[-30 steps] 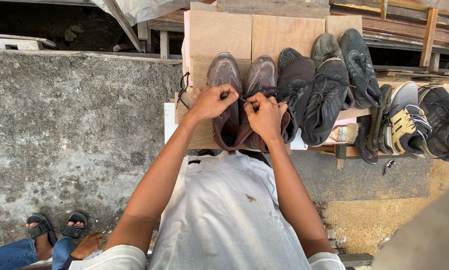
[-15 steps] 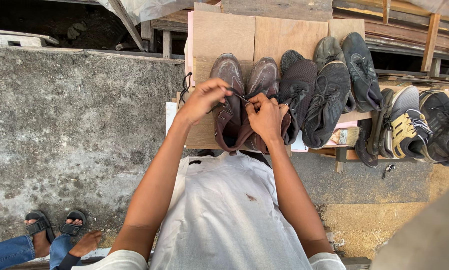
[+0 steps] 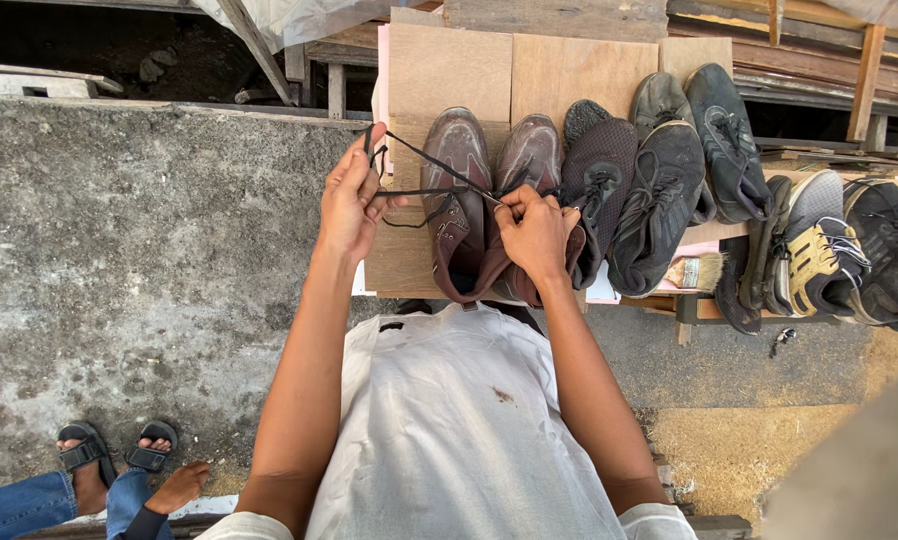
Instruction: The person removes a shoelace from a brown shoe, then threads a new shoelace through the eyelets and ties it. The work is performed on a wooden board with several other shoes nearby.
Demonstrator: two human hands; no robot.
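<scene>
A pair of brown leather shoes (image 3: 461, 170) stands toe-up against wooden boards (image 3: 449, 70). My left hand (image 3: 352, 200) is raised to the left of them, pinching a dark shoelace (image 3: 431, 165) pulled taut from the left shoe. My right hand (image 3: 536, 235) rests on the shoes' opening and grips the lace's other end at the eyelets. My white shirt (image 3: 449, 430) fills the lower middle.
A row of dark sneakers (image 3: 659, 180) and grey-yellow shoes (image 3: 819, 250) lines the boards to the right, with a brush (image 3: 694, 272) below. A rough concrete wall (image 3: 139, 260) lies left. Another person's sandalled feet (image 3: 114, 460) and hand sit at bottom left.
My left hand has drawn away up and to the left, pulling the shoelace out long and taut. My right hand stayed on the shoes.
</scene>
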